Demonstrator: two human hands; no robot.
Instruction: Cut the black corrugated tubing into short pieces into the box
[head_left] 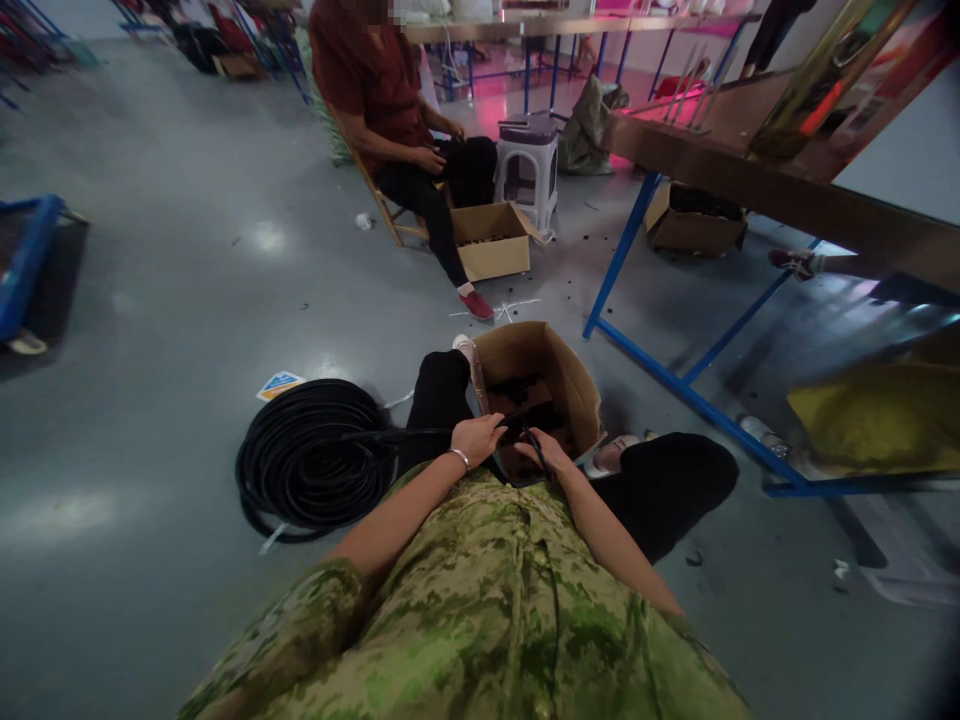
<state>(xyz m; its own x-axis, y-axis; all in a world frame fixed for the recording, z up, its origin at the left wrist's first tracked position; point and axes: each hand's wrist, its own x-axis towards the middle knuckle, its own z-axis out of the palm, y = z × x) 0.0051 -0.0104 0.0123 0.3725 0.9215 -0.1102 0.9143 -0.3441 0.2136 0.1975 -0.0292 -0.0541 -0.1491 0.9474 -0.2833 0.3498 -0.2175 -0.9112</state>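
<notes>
I sit on the floor with an open cardboard box (571, 385) between my knees; dark pieces lie inside it. My left hand (477, 437) is closed around a black hose (409, 435) that runs left to a big black coil (315, 460) on the floor. A bracelet circles that wrist. My right hand (546, 452) sits just beside the left one, over the box's near edge, fingers pinched on a thin black tool or hose end that I cannot make out clearly.
Another person in a red shirt (375, 80) sits on a chair ahead, beside a second cardboard box (489, 243) and a white stool (527, 165). A blue-legged workbench (750, 170) stands to the right, a third box (694, 225) under it. A blue frame (30, 260) is at left.
</notes>
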